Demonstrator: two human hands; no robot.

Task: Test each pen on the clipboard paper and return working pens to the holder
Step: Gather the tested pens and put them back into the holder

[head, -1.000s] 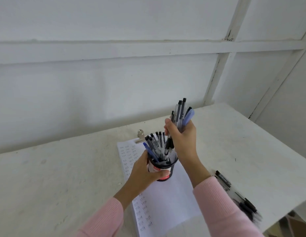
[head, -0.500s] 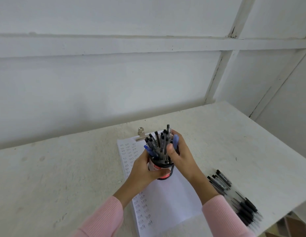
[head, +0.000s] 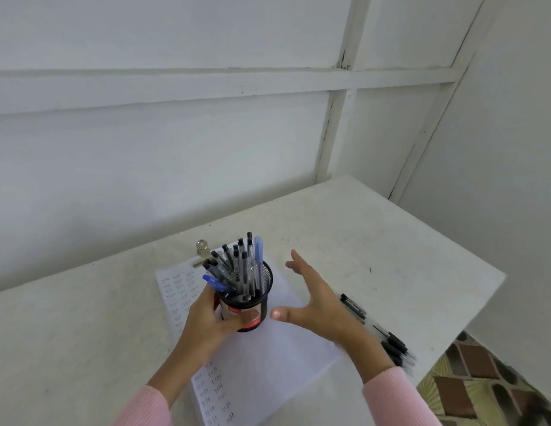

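A black mesh pen holder (head: 261, 290) with a red label stands on the clipboard paper (head: 268, 358) and is filled with several black and blue pens (head: 237, 265). My left hand (head: 206, 324) grips the holder from its left side. My right hand (head: 314, 305) hovers just right of the holder with fingers spread and holds nothing. The paper carries columns of small scribbled test marks down its left part. The clipboard's metal clip (head: 201, 252) shows behind the holder.
Several more black pens (head: 388, 339) lie in a row on the white table (head: 391, 256) to the right, partly hidden by my right forearm. The table's right edge is close, with patterned floor (head: 483, 385) below. A white wall stands behind.
My right hand lowered a bundle of pens into the holder, let go and moved off to the right with fingers spread. My left hand kept its hold on the holder.
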